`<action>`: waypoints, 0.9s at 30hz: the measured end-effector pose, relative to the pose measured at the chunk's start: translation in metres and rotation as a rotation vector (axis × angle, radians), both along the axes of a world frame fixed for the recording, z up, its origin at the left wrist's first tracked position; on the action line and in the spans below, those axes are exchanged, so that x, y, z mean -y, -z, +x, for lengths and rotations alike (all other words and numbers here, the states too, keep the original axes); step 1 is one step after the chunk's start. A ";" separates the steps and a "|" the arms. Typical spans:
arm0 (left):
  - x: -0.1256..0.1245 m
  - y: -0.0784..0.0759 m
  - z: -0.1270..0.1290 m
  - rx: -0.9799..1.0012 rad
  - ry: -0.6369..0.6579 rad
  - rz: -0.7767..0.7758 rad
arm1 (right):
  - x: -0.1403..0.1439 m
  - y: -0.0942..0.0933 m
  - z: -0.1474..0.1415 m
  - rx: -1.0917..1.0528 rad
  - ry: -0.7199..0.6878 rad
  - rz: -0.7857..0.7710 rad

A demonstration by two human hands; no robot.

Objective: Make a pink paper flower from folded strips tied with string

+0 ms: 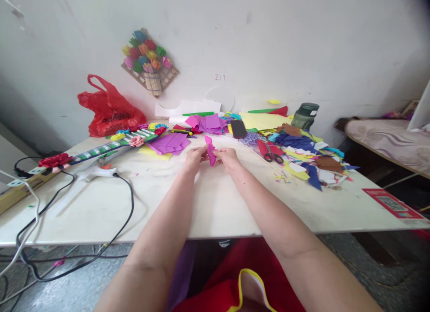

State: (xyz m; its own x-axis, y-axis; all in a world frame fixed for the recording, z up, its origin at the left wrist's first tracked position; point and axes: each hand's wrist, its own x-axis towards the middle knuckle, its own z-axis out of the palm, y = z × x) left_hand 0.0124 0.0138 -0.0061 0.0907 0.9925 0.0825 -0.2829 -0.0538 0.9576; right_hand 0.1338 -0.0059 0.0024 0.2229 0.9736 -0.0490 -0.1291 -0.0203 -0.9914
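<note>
Both hands, left hand (194,159) and right hand (227,158), pinch a magenta paper strip (210,150) between them, fingers closed on it, its long axis apparently upright above the table (215,209).

I see one small piece of pink paper (211,151) — bright magenta, narrow and folded along its length. It stands nearly upright, a little tilted, above the white table — pinched at its lower part between the left hand (194,159) and right hand (229,158).
</note>
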 end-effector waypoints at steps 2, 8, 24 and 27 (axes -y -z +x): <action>0.001 0.001 0.000 -0.030 0.003 0.020 | 0.001 0.000 -0.001 0.000 -0.002 -0.001; 0.002 0.002 0.001 -0.078 -0.050 0.026 | -0.003 0.007 -0.002 0.087 -0.023 0.055; 0.008 -0.007 -0.008 0.031 0.196 -0.047 | -0.003 0.001 0.009 -0.069 -0.252 0.174; 0.011 -0.009 -0.008 0.135 0.294 -0.102 | -0.001 -0.002 0.013 -0.185 -0.419 0.184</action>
